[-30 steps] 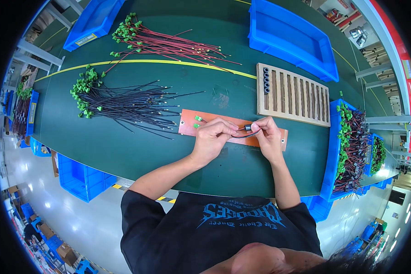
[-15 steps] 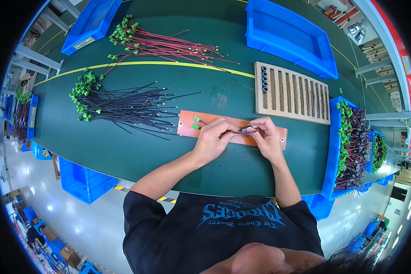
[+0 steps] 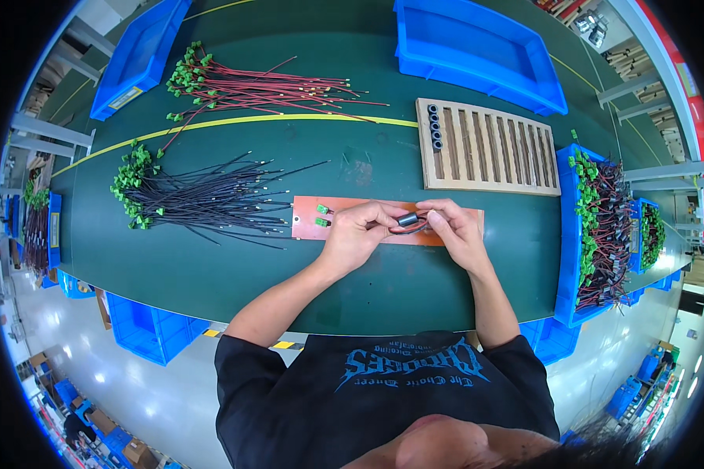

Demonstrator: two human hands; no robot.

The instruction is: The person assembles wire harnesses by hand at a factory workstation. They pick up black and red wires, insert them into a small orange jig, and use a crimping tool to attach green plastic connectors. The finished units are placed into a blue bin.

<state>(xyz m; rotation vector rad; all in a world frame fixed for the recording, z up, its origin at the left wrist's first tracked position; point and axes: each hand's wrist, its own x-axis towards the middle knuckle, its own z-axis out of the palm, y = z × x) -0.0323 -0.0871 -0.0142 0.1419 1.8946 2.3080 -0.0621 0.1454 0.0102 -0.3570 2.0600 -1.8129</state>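
Wires point(image 3: 411, 230), red and black, curve beside a black cylinder point(image 3: 407, 220) toward the worktop's point(image 3: 211, 273) front edge, left hand point(image 3: 357, 231) and right hand point(image 3: 461, 233) grips clamped on them.

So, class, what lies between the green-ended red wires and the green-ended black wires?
In the head view, a thin yellow line on the green tabletop, with a red wire crossing it.

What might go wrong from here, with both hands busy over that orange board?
The red and black wires bend beside the small black cylinder; they might spring loose if the left hand or right hand relaxes. A tug could shift the green connectors on the orange board, if joined; fingers hide that. Nearby loose black wires might snag.
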